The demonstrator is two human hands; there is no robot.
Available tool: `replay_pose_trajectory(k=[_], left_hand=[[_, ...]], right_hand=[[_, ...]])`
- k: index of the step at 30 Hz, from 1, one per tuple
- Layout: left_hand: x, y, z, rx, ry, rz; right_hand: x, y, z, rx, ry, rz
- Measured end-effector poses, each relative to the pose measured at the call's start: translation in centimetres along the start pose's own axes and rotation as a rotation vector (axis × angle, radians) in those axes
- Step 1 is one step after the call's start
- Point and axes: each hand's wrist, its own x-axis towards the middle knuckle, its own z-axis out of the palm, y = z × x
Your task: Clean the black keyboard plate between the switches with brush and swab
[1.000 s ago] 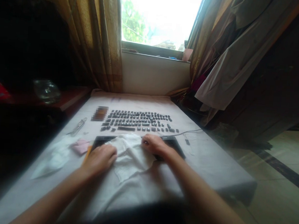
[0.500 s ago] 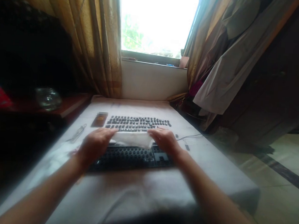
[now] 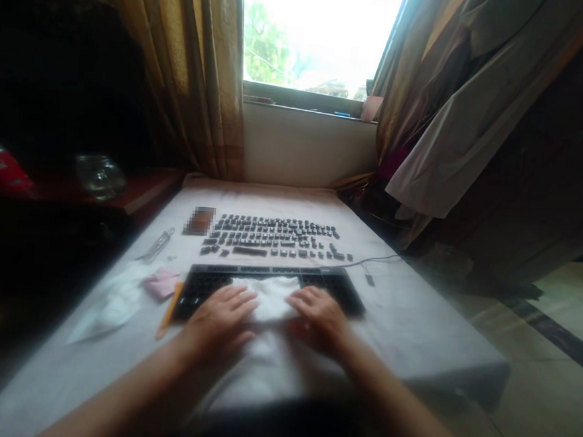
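Note:
A white cloth (image 3: 273, 300) lies across the middle of a black keyboard (image 3: 344, 290), covering part of its keys. My left hand (image 3: 222, 317) grips the cloth at its left side, fingers curved over it and the thumb lower down. At the opposite side my right hand (image 3: 319, 314) has its bent fingers on the cloth, its thumb partly hidden. Behind the keyboard, many loose black keycaps (image 3: 271, 229) lie in rows on the cloth-covered table (image 3: 414, 320).
Left of the keyboard are an orange stick-like item (image 3: 169, 311), a folded pink cloth (image 3: 162, 283) and a crumpled pale cloth or bag (image 3: 116, 299). A metallic tool (image 3: 160, 241) lies farther back. A cable (image 3: 368, 258) runs rightward. A glass jar (image 3: 99, 175) stands at left.
Both hands have come down and nearer to me with the white cloth, which was stretched above the keyboard's back edge and now rests on it. The view has shifted slightly.

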Motion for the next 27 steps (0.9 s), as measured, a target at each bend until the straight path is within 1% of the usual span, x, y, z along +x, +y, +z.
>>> replay_pose_trajectory(k=[4,7,10,15,17,19,23,27], left_hand=[[1.2,1.2,1.9,-0.05,-0.003,-0.065],[2.1,1.9,2.5,-0.108,0.01,-0.134],[3.5,2.2,1.7,-0.182,0.04,-0.234],[6.2,2.7,-1.2,-0.351,0.111,-0.43],[7.0,3.0,-1.6,-0.462,0.13,-0.476],[7.4,3.3,-1.5,-0.611,0.134,-0.504],[7.3,3.9,-0.7,-0.951,0.134,-0.542],[6.7,4.8,-0.7,-1.228,0.137,-0.58]], right_hand=[[1.0,-0.8,0.9,-0.019,0.02,-0.008],[1.5,-1.2,0.8,-0.011,0.067,0.041],[2.3,-1.4,0.2,0.007,0.135,0.123],[4.2,-2.0,-1.1,0.036,0.295,0.318],[4.8,-2.6,-1.4,0.058,0.347,0.366],[5.1,-3.4,-1.4,0.085,0.375,0.37],[4.8,-4.6,-1.2,0.155,0.425,0.336],[4.3,-5.4,-1.2,0.248,0.428,0.257]])
